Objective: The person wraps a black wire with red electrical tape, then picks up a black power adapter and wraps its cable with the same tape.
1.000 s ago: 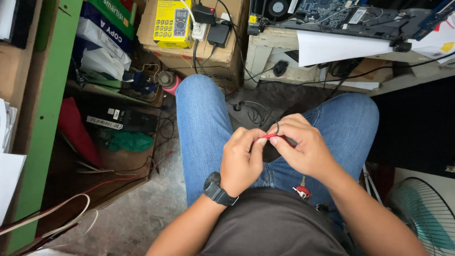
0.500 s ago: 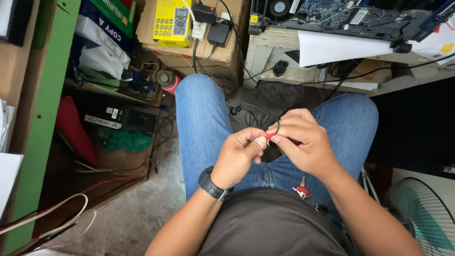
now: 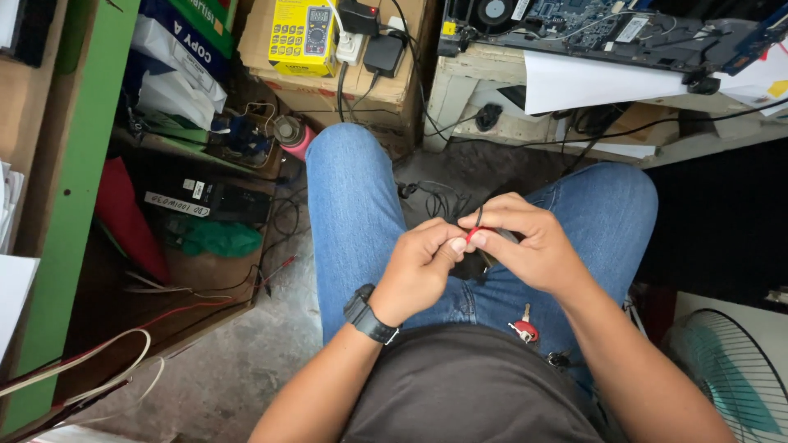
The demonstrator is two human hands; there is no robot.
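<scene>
Left hand, watch on wrist, and right hand meet over lap, fingertips of both pinching red wire; black loop above.

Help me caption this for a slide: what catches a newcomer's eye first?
The two hands, left hand and right hand, meet over blue-jeaned knees, pinching a small red wire end between their fingertips. At top, a yellow multimeter lies on a cardboard box; a green shelf post runs down the left.
</scene>
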